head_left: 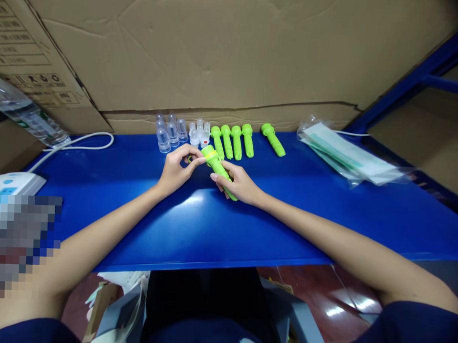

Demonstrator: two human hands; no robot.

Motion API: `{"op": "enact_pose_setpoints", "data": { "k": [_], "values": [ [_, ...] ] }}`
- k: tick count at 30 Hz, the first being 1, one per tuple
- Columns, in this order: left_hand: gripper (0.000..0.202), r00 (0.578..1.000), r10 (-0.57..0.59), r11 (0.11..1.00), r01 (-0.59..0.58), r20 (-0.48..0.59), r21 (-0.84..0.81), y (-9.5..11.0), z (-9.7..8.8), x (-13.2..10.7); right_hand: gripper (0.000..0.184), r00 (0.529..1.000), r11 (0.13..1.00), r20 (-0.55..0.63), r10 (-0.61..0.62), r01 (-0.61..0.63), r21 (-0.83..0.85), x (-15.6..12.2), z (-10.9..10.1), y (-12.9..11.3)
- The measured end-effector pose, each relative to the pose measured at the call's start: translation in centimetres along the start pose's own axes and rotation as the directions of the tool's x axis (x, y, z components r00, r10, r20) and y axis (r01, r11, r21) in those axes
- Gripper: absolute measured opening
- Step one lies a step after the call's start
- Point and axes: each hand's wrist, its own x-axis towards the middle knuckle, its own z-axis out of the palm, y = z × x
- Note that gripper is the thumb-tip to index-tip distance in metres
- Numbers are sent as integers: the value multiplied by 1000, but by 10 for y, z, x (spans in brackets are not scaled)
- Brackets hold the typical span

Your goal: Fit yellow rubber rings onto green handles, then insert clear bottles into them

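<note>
Head camera looks down on our 2 bare hands meeting over the far middle of a blue worktop (144, 223). Our right hand (240, 184) is curled around the near end of a green plastic piece (215, 164), fingers wrapped over it so that only its tip pokes out toward us. The piece lies slanted, its wider head pointing far and left, low over the worktop. A yellow band (210, 155) sits around that head. Our left hand (175, 170) is mostly closed, thumb and forefinger pinched together at the head of the same piece, right by the band. We cannot tell whether something small sits between those fingertips.

Just beyond our hands, 4 more green pieces (232, 140) lie side by side in a row, with a 5th green piece (273, 139) set apart to their right. Left of the row stands a cluster of clear caps (170, 130), and beside it some smaller clear parts (199, 133). A clear bag of flat packets (345, 155) lies at the far right. At the far left are a white cable (83, 141), a white box (13, 181) and a plastic bottle (26, 115). Cardboard (218, 51) walls the back.
</note>
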Motion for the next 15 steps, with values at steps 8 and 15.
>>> {"op": "enact_pose_setpoints", "data": {
  "k": [8, 15],
  "values": [
    [28, 1000, -20, 1000, 20, -15, 22, 2, 2, -4, 48, 991, 990, 77, -110, 102, 93, 1, 3, 9],
    [24, 994, 27, 999, -24, -105, 29, 6, 3, -4, 45, 988, 988, 38, -151, 149, 41, 2, 1, 10]
  ]
}}
